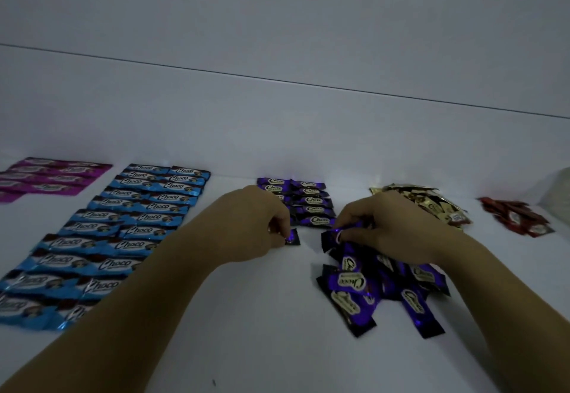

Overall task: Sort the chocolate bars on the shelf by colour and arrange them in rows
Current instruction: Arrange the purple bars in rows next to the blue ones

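Smooth white shelf (277,346), plain wall (277,7) at 12. Glossy crinkled foil throughout: blue rows (123,232) at 9, purple rows (308,204) dead centre, purple heap (385,287) at 4. Left hand (253,226) pinching bar (292,237); right hand (388,232) clamped on second bar (334,233) atop heap.

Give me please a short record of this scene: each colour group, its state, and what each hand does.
magenta rows: far left, arranged
blue rows: left, two columns, arranged
purple rows: centre, two columns, unfinished
purple heap: loose, near right
gold heap: loose, right of the purple rows
red heap: loose, far right
left hand: pinches a purple bar at the purple rows' near end
right hand: fingers grip a second purple bar atop the purple heap
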`<control>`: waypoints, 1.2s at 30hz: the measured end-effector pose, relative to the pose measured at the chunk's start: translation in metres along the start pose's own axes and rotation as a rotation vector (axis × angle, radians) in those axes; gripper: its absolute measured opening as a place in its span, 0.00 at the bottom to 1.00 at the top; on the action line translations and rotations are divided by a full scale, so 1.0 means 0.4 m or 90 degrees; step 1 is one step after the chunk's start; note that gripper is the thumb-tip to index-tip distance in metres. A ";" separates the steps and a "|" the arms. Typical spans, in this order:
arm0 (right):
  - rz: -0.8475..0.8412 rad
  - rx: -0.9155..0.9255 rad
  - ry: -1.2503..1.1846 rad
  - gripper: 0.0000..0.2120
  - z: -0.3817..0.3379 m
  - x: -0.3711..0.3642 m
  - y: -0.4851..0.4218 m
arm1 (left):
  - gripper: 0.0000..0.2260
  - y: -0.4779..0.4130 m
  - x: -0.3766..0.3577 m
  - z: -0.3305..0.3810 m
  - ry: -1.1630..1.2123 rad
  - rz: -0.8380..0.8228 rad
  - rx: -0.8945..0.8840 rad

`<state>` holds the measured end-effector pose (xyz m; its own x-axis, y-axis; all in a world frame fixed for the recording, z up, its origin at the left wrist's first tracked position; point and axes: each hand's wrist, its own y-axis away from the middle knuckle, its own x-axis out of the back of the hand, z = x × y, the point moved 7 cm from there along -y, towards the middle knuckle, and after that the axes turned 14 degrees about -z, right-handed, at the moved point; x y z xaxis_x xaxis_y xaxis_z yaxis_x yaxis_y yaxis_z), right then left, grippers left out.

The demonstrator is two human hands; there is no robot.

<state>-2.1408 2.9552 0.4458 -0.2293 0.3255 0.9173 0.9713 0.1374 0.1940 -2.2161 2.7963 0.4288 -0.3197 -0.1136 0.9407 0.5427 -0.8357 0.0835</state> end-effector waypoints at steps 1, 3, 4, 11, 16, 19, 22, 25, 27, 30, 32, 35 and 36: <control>-0.020 0.010 -0.014 0.05 -0.002 -0.001 0.004 | 0.03 -0.001 -0.001 0.000 0.002 -0.002 0.001; -0.049 0.031 -0.042 0.04 -0.012 -0.001 0.009 | 0.04 -0.001 -0.002 0.000 0.009 -0.010 0.001; -0.045 0.039 -0.055 0.04 -0.015 0.002 0.007 | 0.05 -0.001 -0.002 0.000 0.012 -0.014 0.000; 0.095 0.053 -0.133 0.04 -0.024 0.004 -0.034 | 0.04 0.008 0.004 -0.011 0.014 -0.022 0.006; 0.089 -0.002 -0.027 0.08 -0.024 -0.019 -0.047 | 0.05 0.005 0.004 -0.017 0.025 -0.024 0.018; 0.116 -0.001 0.096 0.13 -0.036 0.005 -0.029 | 0.06 0.011 0.014 -0.019 0.043 -0.017 0.013; 0.099 0.031 0.090 0.10 -0.047 0.010 -0.008 | 0.06 0.016 0.027 -0.028 0.043 -0.006 0.009; 0.050 0.027 0.115 0.10 -0.044 -0.017 -0.021 | 0.07 0.011 0.021 -0.032 0.013 -0.027 0.020; 0.024 0.017 0.123 0.10 -0.038 -0.032 -0.034 | 0.07 0.005 0.012 -0.028 0.010 -0.043 0.022; 0.017 0.021 0.109 0.09 -0.031 -0.033 -0.043 | 0.07 -0.005 0.006 -0.023 -0.006 -0.048 0.024; 0.027 0.026 0.101 0.09 -0.030 -0.030 -0.047 | 0.07 -0.010 0.005 -0.021 -0.015 -0.035 0.023; 0.050 0.027 0.118 0.09 -0.028 -0.036 -0.052 | 0.06 -0.012 0.004 -0.016 -0.023 -0.014 0.023; 0.054 0.024 0.132 0.09 -0.026 -0.038 -0.053 | 0.06 -0.011 0.004 -0.014 -0.023 -0.010 0.019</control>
<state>-2.1571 2.9375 0.4313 -0.1248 0.1392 0.9824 0.9828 0.1532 0.1031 -2.2234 2.7968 0.4281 -0.3010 -0.0807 0.9502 0.5607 -0.8210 0.1079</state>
